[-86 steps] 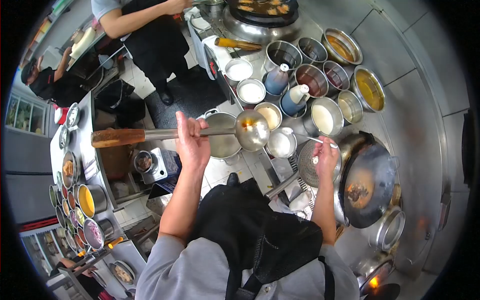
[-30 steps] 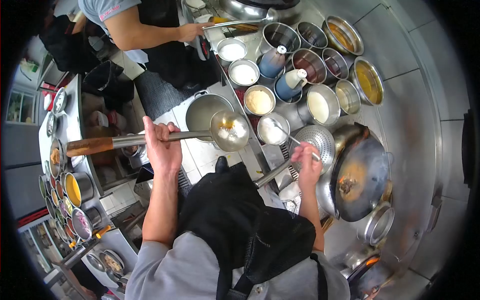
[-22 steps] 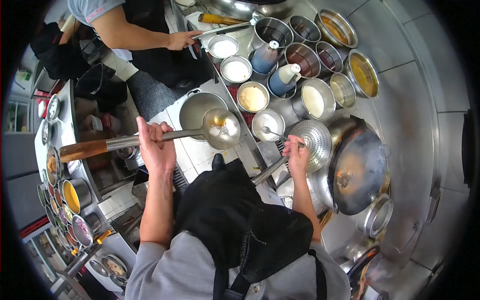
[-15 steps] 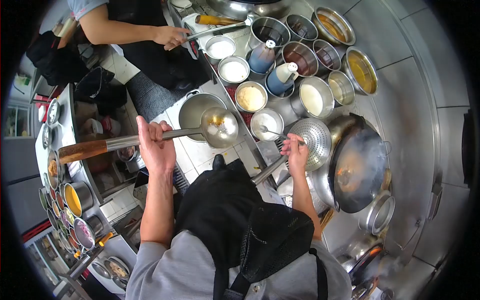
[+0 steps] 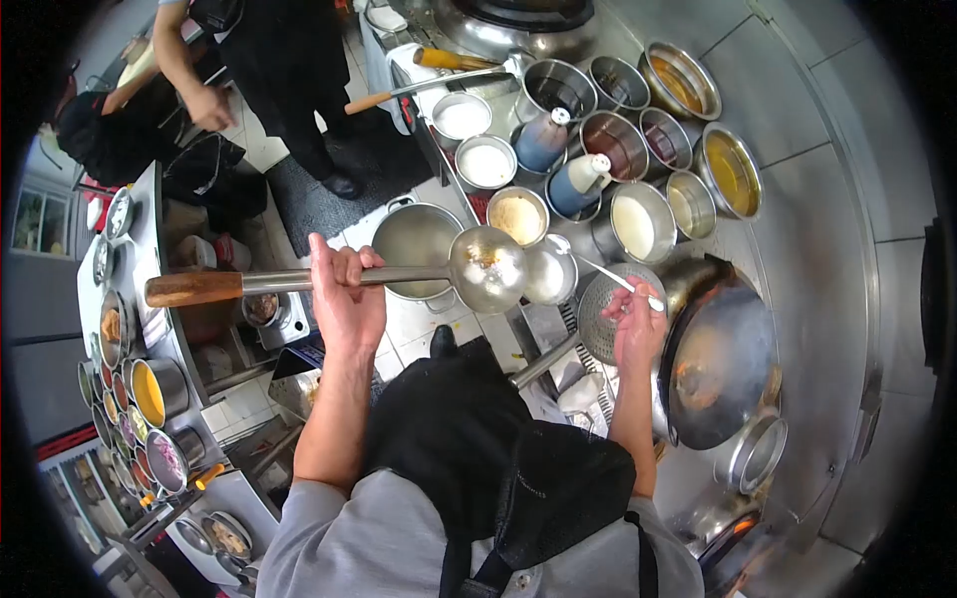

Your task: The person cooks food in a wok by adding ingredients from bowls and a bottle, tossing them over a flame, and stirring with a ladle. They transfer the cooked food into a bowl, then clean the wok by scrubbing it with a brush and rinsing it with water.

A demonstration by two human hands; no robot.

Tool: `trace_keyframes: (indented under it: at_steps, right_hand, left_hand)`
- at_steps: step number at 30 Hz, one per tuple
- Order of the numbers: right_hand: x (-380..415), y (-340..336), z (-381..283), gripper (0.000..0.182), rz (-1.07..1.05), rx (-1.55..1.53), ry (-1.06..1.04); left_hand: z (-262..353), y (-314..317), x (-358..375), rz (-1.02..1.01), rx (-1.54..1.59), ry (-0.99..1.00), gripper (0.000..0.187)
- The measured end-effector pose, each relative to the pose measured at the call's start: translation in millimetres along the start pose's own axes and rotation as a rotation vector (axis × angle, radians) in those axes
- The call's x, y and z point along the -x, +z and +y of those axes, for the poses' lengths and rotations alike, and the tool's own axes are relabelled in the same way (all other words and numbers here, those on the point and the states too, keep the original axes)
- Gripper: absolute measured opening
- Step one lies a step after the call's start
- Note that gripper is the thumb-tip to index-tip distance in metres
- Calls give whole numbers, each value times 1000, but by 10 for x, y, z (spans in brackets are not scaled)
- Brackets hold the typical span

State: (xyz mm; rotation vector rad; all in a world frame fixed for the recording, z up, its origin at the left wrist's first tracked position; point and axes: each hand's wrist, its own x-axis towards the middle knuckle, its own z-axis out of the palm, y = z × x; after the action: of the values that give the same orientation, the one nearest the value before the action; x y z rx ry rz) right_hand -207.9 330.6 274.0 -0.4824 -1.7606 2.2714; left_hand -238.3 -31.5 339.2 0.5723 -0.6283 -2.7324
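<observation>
My left hand [image 5: 347, 289] is wrapped round the metal shaft of a large ladle [image 5: 486, 269] with a wooden handle. Some seasoning and a little liquid lie in the ladle's bowl, which hangs over the edge of a metal pot [image 5: 411, 237]. Between the fingers of my right hand [image 5: 636, 317] is a small spoon [image 5: 618, 280], its tip above a container of white powder [image 5: 548, 274]. Below that hand lies a perforated strainer [image 5: 598, 324]. Right of it, a black wok [image 5: 720, 369] holds food and gives off steam.
Metal containers of sauces and powders, such as a pale yellow one [image 5: 518, 216], stand beyond my right hand. Two squeeze bottles [image 5: 579, 185] are among them. A co-worker [image 5: 289, 70] stands at upper left. Ingredient tubs [image 5: 157, 393] line the left counter.
My view has shifted. My right hand has raised the spoon out of the white powder. The ladle is nearer the powder containers. The co-worker's hand has let go of the other ladle's handle.
</observation>
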Motion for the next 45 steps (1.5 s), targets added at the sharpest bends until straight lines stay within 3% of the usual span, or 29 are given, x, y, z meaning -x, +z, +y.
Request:
trace_keyframes:
  at_steps: [4,8,14,18,24,31,33,38,40,42,43,44,45]
  right_hand:
    - [-428,462,92,30,-38,70,-61]
    - [-974,1099,433,34,-220,226,-94]
    - [-1556,1762,859,32,-238,397,-96]
    - [-1508,1619,889,32,-247,384,-22]
    - [-1330,1468,866,30,-118,77,115]
    - [-964,1196,331,33,-127,-184,108]
    - [-902,1015,345,35,-42,-47,-12]
    - [-616,678,765,34,46,128,-46]
    - [-541,685,968,36,-18,160,162]
    - [-434,655,904,41,-59,137,291]
    - [-377,581,803,51,-66,277,299]
    - [-307,499,690,51,-10,255,280]
    - [-212,397,578,54,-29,574,51]
  left_hand:
    - [42,-51,-70,17,3,34,53]
    - [239,-288,-164,20,-60,139,52]
    - [579,-436,-170,139,-156,303,49]
    - [651,-499,-226,116,-149,333,49]
    - [576,-410,-397,89,-140,322,50]
    - [324,-146,-713,-3,-82,282,53]
    - [216,17,-784,20,-1,272,52]
    - [174,77,-792,-4,67,227,51]
    - [154,176,-725,60,43,240,44]
    - [129,148,-726,3,-17,290,37]
    - [113,115,-731,-38,-39,323,30]
    - [95,133,-718,-88,-58,348,25]
    - [75,222,-661,-85,-78,386,25]
